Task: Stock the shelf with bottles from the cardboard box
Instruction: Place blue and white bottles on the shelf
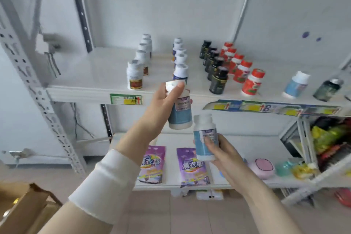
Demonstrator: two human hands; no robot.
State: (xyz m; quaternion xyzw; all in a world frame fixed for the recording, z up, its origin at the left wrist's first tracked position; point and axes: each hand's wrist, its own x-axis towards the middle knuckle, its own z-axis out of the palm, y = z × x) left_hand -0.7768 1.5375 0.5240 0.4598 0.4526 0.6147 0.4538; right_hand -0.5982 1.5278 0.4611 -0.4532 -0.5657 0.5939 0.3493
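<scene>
Left hand: gripped blue-label bottle at shelf edge.
Right hand: gripped second bottle.
Judged best: set upright, label out, beside lone light-blue bottle.

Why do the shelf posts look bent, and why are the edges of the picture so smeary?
Head view: the wide lens bows the shelf post at left; corners smear, as at the cardboard box and the dark bottle far right; the raised bottle in the left hand and lower bottle in the right hand look sharper; light is soft, shadows faint.
</scene>
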